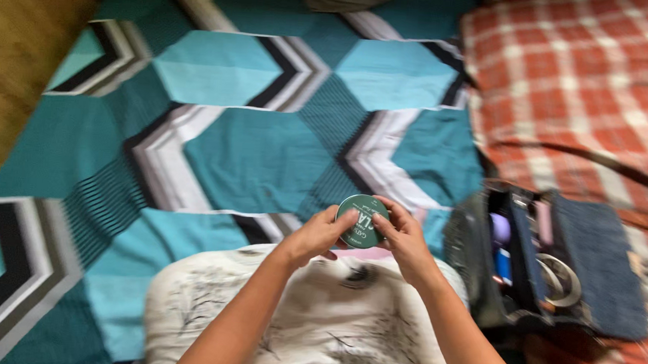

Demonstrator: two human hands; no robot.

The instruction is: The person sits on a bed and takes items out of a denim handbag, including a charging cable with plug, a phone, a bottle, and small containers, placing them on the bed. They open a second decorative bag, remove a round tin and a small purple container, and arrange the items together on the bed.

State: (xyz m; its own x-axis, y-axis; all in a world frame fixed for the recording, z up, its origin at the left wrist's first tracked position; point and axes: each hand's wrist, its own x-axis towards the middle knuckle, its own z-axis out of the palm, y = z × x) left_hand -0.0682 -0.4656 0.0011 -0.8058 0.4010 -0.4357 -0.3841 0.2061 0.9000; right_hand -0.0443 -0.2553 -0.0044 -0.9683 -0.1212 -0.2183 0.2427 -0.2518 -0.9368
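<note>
1. The person is holding a small round green tin with a flat lid [361,220] in front of the body, above the lap, just to the left of the open dark toiletry bag [476,266].
2. The left hand [319,234] is gripping the left edge of the tin, with the thumb lying on the lid.
3. The right hand [405,236] is gripping the right edge, with the fingers curling around the rim. Both hands are close together and are clamped on the tin.
4. The tin is tilting its lid toward the camera; the lid is sitting on it.
5. The toiletry bag is lying open, touching the person's right side. Inside it a pale purple rounded item [500,227], a blue item [504,265], a pink slim item [544,222] and a round silver-rimmed thing [560,282] are showing; the blur is making them too unclear to name more exactly.
6. The bag is resting partly on a red and white checked cloth [585,85], which is spreading behind it and to its right.
7. To the left of the bag, a teal bedsheet with black, grey and white zigzag bands [251,140] is covering the bed.
8. A white patterned cloth [330,325] is lying over the lap, left of the bag.
</note>
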